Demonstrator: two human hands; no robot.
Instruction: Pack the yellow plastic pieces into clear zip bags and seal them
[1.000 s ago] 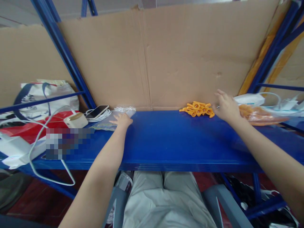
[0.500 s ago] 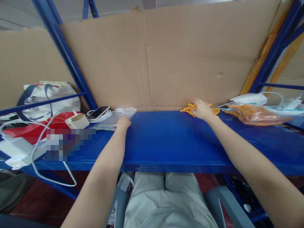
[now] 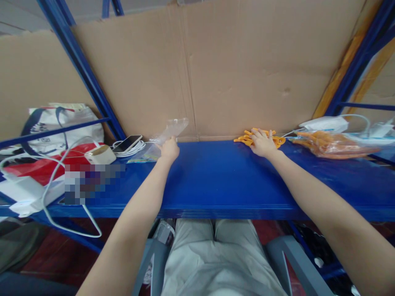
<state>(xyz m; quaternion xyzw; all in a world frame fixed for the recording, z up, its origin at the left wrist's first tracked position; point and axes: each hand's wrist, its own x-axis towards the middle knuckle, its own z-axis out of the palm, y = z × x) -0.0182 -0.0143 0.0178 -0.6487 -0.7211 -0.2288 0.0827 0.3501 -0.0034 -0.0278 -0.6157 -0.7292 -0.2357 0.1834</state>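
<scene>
My left hand pinches a clear plastic bag, one end of which stands up off the shelf in front of the cardboard. More clear plastic lies just left of the fingers. On the right, my right hand rests with fingers spread over a small pile of orange plastic pieces. Some of them end in rounded loops; their exact kind I cannot make out. The palm hides part of the pile.
A blue metal shelf backs onto a cardboard sheet. Leftward are a phone, a white cable, a charger and a cloth bag. A packet of orange pieces and a white pouch lie rightward.
My left hand has moved right and slightly up, raising the clear bag's end from the shelf. My right hand stays at the orange pile, its fingers now more spread.
</scene>
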